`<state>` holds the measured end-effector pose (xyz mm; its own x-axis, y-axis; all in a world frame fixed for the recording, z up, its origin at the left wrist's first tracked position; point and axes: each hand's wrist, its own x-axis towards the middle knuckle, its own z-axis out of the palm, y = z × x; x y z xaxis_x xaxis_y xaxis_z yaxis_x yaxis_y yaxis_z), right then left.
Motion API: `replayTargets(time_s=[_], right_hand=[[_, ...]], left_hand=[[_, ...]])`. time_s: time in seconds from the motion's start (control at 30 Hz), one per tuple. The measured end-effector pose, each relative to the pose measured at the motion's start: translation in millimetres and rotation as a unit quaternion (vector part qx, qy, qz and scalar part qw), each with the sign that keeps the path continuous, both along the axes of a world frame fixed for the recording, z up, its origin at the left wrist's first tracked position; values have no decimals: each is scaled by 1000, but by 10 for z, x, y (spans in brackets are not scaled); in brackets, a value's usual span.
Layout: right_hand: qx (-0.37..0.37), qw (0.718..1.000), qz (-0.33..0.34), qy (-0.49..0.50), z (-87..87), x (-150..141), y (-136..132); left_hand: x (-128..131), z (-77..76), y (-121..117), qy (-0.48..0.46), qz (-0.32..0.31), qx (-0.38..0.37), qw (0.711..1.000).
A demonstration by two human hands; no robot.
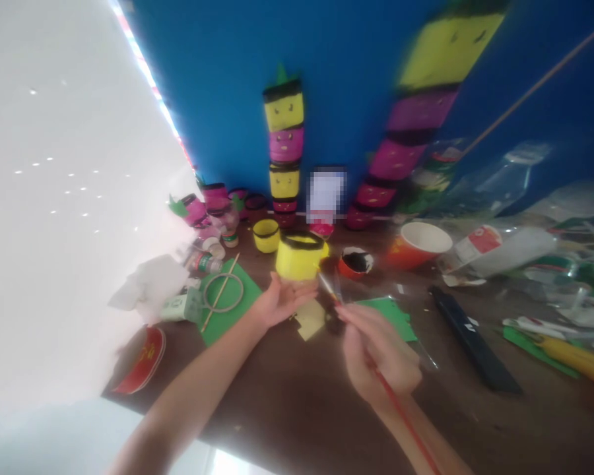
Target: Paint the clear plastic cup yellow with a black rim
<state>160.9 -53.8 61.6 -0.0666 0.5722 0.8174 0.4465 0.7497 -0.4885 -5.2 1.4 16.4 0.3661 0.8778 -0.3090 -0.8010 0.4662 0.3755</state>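
Note:
My left hand (287, 297) supports a yellow cup (299, 258) from below, its fingers reaching under the base. The cup has a black rim and a small yellow piece on its right side. In my right hand (379, 353) is a paintbrush (400, 412) with a red handle, gripped like a pen. The bristles point up and left, close to the cup's lower right side; whether they touch it I cannot tell. Just beyond the brush stands a small red bowl (355, 262) with black inside. A torn piece of pale yellow paper (309, 320) lies beneath my left hand.
Another yellow cup (266, 236) stands behind. At left are green paper (242, 297) with a ring and stick, small bottles and a red lid (146, 359). To the right lie a black bar (475, 343) and plastic scraps near an orange cup (420, 244). Painted stacks line the blue wall.

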Motion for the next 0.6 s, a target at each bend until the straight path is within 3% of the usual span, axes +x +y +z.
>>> replayTargets(time_s=[0.27, 0.6], right_hand=[[4, 999, 33, 5, 15, 13, -38], [51, 998, -2, -34, -30, -3, -7]], left_hand=[[19, 39, -11, -15, 29, -25, 999], [-10, -132, -17, -6, -21, 72, 997]])
